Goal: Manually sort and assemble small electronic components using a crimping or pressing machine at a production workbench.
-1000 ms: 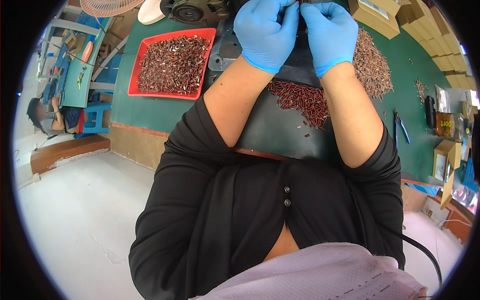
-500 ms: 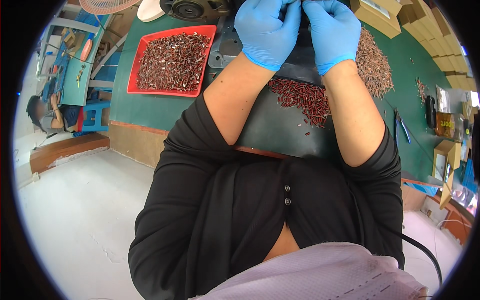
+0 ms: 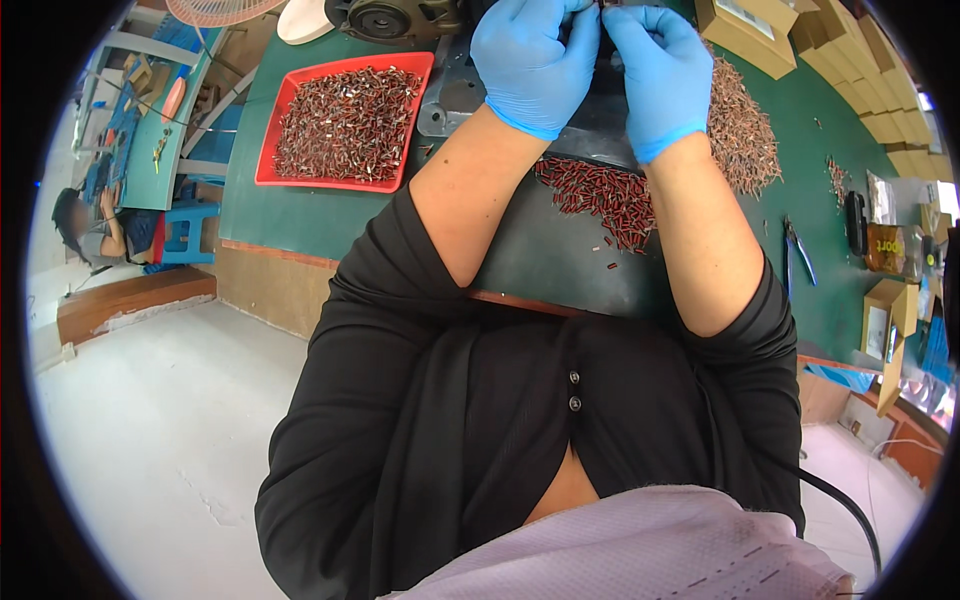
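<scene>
At the top edge of the view, my left hand [image 3: 533, 62], in a blue glove, has its thumb and fingers pinched together. Beside it my right hand [image 3: 668, 80], gloved alike, is also closed, its fingertips close to the left ones. A sliver of something dark and reddish shows between the fingertips, too cut off to name. Both hands are over a dark metal machine base [image 3: 595, 145]. Just in front of that base lies a pile of small dark red cylinders [image 3: 600, 197]. Right of my right hand spreads a heap of thin copper-coloured pieces [image 3: 742, 130].
A red tray [image 3: 263, 165] full of small red and silver parts sits left on the green table [image 3: 245, 215]. A motor-like machine part [image 3: 385, 20] stands behind. Blue-handled pliers [image 3: 797, 255] and cardboard boxes [image 3: 750, 35] are at right. Another person [image 3: 95, 230] sits far left.
My right hand has shifted slightly left and down, and its fingers have changed their bend. A reddish sliver now shows between the fingertips. My left hand has hardly moved.
</scene>
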`<action>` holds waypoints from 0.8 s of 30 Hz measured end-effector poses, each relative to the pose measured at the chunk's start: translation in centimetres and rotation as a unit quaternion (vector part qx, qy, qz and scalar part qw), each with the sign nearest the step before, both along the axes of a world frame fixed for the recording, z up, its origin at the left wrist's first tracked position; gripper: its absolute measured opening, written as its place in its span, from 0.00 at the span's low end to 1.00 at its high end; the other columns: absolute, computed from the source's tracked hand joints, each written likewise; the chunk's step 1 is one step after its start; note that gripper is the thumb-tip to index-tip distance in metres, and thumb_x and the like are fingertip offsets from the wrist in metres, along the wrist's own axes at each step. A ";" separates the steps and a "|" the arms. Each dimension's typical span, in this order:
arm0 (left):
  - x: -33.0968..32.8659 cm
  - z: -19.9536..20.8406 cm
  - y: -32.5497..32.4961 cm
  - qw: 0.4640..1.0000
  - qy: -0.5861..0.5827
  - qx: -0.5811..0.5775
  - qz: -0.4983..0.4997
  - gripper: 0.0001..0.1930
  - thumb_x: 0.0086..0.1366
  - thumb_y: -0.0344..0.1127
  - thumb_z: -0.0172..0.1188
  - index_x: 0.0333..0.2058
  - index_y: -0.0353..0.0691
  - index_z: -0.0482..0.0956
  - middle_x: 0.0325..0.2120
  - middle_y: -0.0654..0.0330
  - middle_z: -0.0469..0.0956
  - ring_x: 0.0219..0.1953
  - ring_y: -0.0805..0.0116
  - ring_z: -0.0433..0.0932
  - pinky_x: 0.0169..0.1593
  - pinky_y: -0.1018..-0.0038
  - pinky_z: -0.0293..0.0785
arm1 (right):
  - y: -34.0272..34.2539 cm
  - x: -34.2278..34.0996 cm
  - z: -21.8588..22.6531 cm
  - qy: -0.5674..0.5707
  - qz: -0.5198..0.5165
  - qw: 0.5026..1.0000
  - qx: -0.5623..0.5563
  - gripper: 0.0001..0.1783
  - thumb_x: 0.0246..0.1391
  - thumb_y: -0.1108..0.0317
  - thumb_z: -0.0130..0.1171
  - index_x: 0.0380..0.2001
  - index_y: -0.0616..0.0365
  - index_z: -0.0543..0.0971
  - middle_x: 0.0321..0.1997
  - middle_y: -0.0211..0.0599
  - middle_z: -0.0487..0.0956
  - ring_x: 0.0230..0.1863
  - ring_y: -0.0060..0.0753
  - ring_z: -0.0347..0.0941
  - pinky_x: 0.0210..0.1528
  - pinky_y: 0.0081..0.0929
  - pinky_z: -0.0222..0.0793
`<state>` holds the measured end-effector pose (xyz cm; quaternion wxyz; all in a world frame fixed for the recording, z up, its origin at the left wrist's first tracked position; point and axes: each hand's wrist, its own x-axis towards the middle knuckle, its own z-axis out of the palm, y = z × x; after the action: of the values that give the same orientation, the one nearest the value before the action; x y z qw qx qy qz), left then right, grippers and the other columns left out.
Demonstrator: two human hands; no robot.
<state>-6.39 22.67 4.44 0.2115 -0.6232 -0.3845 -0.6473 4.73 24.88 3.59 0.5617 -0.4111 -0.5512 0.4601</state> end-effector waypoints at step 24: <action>-6.5 -8.6 -15.9 0.925 -0.048 -0.342 0.156 0.06 0.54 0.30 0.65 0.31 0.36 0.83 0.27 0.56 0.80 0.26 0.69 0.77 0.33 0.74 0.73 | -10.2 24.7 -7.3 -0.470 0.006 0.878 -0.089 0.12 0.51 0.62 0.60 0.38 0.55 0.81 0.35 0.34 0.81 0.36 0.30 0.76 0.43 0.27 0.71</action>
<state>-12.91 6.77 -4.15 0.0652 -0.5576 -0.6848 -0.4645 29.39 14.67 -3.67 0.1955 -0.6239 -0.7095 0.2631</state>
